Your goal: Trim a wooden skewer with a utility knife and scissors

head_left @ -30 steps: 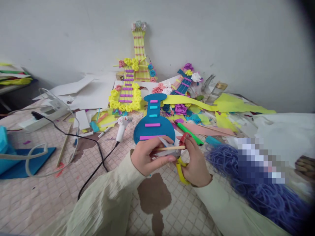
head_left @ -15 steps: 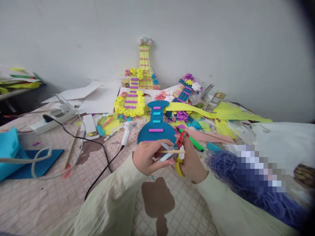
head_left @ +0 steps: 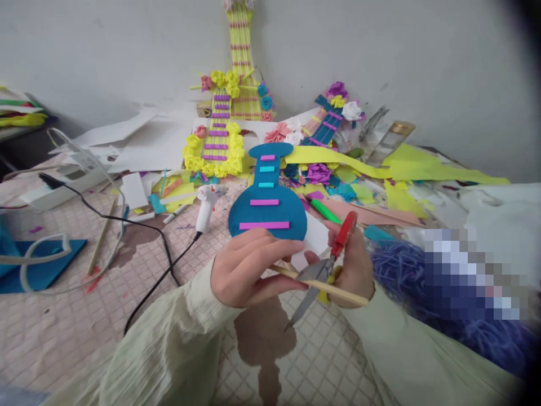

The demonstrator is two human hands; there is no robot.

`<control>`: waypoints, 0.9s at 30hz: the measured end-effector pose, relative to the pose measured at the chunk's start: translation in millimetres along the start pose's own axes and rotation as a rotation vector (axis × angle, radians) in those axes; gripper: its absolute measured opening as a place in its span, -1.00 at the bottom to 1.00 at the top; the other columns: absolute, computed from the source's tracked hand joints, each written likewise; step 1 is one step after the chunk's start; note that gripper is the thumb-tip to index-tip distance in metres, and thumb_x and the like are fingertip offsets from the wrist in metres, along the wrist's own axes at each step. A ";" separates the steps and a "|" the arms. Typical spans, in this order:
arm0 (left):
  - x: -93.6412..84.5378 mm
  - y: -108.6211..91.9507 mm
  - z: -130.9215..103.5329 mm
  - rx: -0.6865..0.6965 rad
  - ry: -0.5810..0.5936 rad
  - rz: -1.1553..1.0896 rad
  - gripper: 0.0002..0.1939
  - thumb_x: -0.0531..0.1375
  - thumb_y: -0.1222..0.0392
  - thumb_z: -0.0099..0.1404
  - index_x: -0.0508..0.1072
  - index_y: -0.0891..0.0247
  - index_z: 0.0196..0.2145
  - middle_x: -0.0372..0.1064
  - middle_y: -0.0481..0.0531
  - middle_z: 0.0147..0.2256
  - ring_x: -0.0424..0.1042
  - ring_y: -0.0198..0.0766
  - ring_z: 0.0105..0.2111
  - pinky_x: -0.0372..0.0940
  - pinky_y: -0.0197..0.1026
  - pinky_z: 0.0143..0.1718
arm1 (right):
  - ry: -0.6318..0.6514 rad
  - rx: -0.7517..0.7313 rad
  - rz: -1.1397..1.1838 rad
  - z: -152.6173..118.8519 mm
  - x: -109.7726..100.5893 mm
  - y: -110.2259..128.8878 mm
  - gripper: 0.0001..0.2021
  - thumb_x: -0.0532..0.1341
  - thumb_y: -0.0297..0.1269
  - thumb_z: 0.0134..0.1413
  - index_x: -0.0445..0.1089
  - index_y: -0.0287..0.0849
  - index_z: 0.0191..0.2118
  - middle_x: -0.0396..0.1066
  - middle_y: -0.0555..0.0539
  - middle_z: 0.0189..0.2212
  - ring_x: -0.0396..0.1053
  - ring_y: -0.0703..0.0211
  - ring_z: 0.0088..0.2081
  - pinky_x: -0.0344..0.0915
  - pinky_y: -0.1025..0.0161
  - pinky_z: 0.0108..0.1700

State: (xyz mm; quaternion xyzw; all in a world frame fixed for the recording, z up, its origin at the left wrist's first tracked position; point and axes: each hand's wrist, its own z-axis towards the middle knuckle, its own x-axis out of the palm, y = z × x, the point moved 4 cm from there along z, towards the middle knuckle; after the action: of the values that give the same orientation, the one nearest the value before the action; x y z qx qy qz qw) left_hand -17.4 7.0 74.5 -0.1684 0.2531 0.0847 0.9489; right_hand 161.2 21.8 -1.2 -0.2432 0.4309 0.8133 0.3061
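My left hand [head_left: 256, 268] pinches a thin wooden stick [head_left: 338, 292] near the middle of the view; the stick points right and slightly down. In my right hand [head_left: 355, 268] are scissors [head_left: 345, 232] with a red and yellow handle. Their blades are spread, and the stick lies between or across them; which one I cannot tell. Just beyond my hands lies a blue guitar-shaped board [head_left: 270, 211] with purple and light-blue strips across it. A white card [head_left: 311, 239] shows behind my fingers.
A white glue gun [head_left: 205, 208] with a black cable stands left of the blue board. Decorated yellow guitars [head_left: 217, 132] lean at the back. Purple yarn [head_left: 401, 276] lies right, a power strip [head_left: 54, 183] left. Paper scraps and a green marker [head_left: 323, 210] are strewn about.
The view has shifted closer and lower. The scissors have turned so their open blades show, and the stick now slants down to the right. My hands are slightly further apart.
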 end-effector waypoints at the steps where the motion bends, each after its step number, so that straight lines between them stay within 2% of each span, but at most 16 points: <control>1: -0.1 -0.6 0.5 0.014 0.015 -0.008 -0.76 0.10 0.16 0.23 0.23 0.35 -0.19 0.38 0.05 -0.48 0.36 -0.33 -0.45 0.34 -0.28 -0.42 | -0.039 -0.017 -0.024 -0.8 -1.4 1.1 -0.42 0.18 -0.19 -0.13 0.00 0.01 0.07 0.16 -0.18 -0.15 0.19 -0.16 -0.14 0.22 -0.13 -0.20; 3: 0.1 -1.7 0.7 0.046 0.030 0.022 -0.83 0.09 0.20 0.24 0.25 0.34 -0.24 0.40 0.08 -0.47 0.36 -0.31 -0.44 0.34 -0.24 -0.42 | -0.123 -0.076 -0.090 -1.4 -3.7 3.4 -0.42 0.20 -0.18 -0.14 0.02 0.00 0.06 0.18 -0.16 -0.18 0.21 -0.13 -0.18 0.25 -0.09 -0.24; 8: 1.5 -2.2 -1.1 0.085 -0.038 0.104 -0.91 0.16 0.32 0.17 0.29 0.34 -0.33 0.42 0.07 -0.47 0.36 -0.29 -0.48 0.30 -0.21 -0.47 | -0.188 -0.152 -0.129 2.9 -5.8 4.8 -0.38 0.18 -0.18 -0.17 0.00 -0.04 0.08 0.19 -0.16 -0.20 0.23 -0.14 -0.20 0.26 -0.10 -0.28; 12: 4.0 -1.9 -1.8 0.074 -0.075 0.129 -0.89 0.17 0.39 0.14 0.34 0.43 -0.32 0.41 0.08 -0.45 0.35 -0.31 -0.43 0.31 -0.25 -0.41 | -0.073 -0.214 -0.078 9.4 -6.2 14.7 -0.39 0.15 -0.19 -0.18 -0.01 -0.12 0.07 0.18 -0.20 -0.17 0.23 -0.12 -0.18 0.26 -0.11 -0.23; 15: 5.5 0.3 -3.5 0.049 -0.103 0.203 -0.89 0.10 0.38 0.21 0.35 0.44 -0.28 0.39 0.07 -0.45 0.33 -0.35 -0.42 0.29 -0.30 -0.41 | -0.042 -0.213 -0.068 11.5 -6.8 20.2 -0.35 0.17 -0.16 -0.18 -0.03 -0.18 0.07 0.15 -0.24 -0.13 0.21 -0.14 -0.12 0.25 -0.12 -0.17; 18: 7.4 4.7 -6.6 0.013 -0.094 0.226 -0.85 0.02 0.38 0.26 0.35 0.41 -0.25 0.38 0.07 -0.43 0.32 -0.36 -0.45 0.26 -0.32 -0.45 | -0.006 -0.188 -0.079 11.7 -5.3 21.6 -0.38 0.20 -0.18 -0.18 0.00 -0.24 0.04 0.15 -0.26 -0.14 0.18 -0.15 -0.08 0.23 -0.11 -0.13; 22: 8.9 8.6 -9.6 -0.028 -0.064 0.226 -0.82 0.02 0.43 0.22 0.33 0.39 -0.22 0.39 0.07 -0.39 0.34 -0.36 -0.42 0.27 -0.33 -0.42 | -0.003 -0.169 -0.075 10.9 -5.3 24.1 -0.42 0.20 -0.19 -0.16 0.04 -0.26 0.01 0.15 -0.27 -0.16 0.17 -0.14 -0.08 0.20 -0.09 -0.10; 27: 11.6 11.7 -9.8 -0.133 -0.075 0.197 -0.79 0.05 0.43 0.19 0.32 0.38 -0.20 0.40 0.08 -0.35 0.38 -0.35 -0.36 0.32 -0.35 -0.35 | 0.097 -0.048 0.019 10.3 -0.8 24.7 -0.49 0.20 -0.22 -0.13 0.07 -0.23 -0.03 0.19 -0.21 -0.24 0.21 -0.04 -0.18 0.25 0.01 -0.20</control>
State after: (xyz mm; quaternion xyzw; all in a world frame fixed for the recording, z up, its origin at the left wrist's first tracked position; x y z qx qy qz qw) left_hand -14.7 15.3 57.4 -0.2018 0.2264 0.2002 0.9316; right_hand 142.9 19.4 18.2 -0.2855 0.4280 0.8135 0.2712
